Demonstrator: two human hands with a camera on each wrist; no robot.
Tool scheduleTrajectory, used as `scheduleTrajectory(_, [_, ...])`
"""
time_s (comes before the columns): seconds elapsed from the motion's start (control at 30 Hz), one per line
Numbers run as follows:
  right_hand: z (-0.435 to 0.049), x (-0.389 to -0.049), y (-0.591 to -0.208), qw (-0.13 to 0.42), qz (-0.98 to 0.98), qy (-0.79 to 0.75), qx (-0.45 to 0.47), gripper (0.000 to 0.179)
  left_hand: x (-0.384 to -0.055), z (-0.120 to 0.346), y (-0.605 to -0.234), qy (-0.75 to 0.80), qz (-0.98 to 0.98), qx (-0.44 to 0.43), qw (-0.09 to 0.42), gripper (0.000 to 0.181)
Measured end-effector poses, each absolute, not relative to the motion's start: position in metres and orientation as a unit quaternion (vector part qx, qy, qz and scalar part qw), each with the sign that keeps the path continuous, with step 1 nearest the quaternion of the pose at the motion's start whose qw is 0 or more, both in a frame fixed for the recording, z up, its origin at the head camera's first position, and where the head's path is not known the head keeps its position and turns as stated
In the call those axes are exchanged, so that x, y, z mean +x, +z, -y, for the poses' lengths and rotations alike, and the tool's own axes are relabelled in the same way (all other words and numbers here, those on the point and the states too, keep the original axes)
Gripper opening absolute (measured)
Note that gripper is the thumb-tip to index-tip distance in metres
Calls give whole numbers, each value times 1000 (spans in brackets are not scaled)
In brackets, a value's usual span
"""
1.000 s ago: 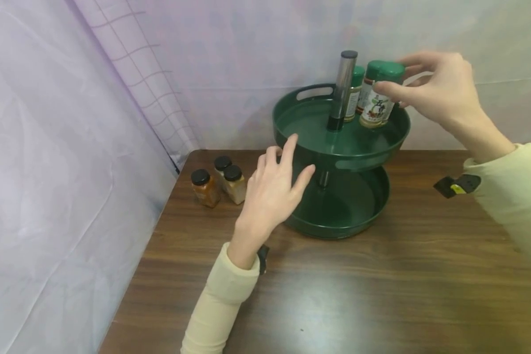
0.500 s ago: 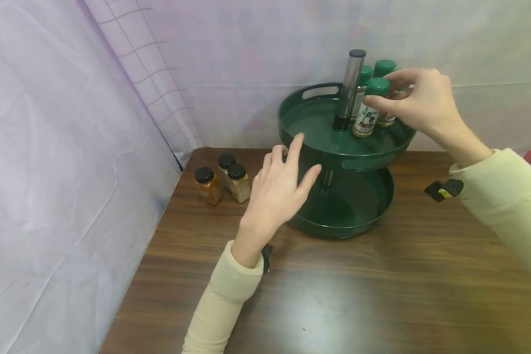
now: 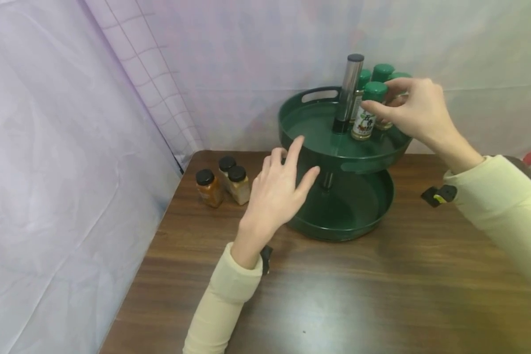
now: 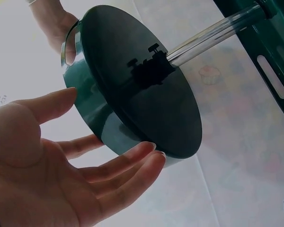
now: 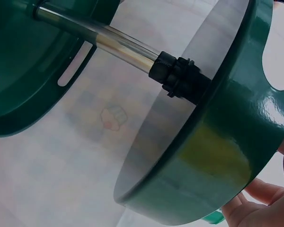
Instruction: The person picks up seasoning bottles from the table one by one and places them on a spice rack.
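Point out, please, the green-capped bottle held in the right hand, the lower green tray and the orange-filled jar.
Held green-capped bottle (image 3: 363,121), head view: on its white label.
Lower green tray (image 3: 347,209), head view: on its bare floor.
Orange-filled jar (image 3: 210,193), head view: on its body.

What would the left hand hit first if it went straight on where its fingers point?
Most likely the upper green tray. The left hand appears close beside its outer wall and may be touching it; the views don't settle the depth.

"五香" on the white label (image 3: 363,123) of the front green-capped jar (image 3: 365,118)
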State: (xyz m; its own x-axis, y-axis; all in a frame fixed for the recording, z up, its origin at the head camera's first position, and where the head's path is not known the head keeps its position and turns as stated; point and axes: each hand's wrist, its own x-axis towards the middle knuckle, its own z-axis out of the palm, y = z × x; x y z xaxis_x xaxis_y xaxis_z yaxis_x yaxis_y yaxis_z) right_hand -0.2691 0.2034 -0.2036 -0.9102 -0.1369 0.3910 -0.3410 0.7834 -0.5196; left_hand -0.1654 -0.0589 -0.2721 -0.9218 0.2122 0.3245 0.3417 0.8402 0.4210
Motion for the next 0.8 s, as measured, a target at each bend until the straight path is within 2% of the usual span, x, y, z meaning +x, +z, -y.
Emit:
scheduleTrajectory(0.2, [-202,-266,-206,170,925,311,136,67,-167,62,-275,-247,946,-150,146,68])
scheduleTrajectory(0.53, [-197,-256,-203,164,919,333,133,73,-166,79,-271,-274,930,-148,196,65])
scheduleTrajectory(0.8, [-213,-241,-203,199,895,380,124,61,-165,92,-273,-280,922,-136,231,61])
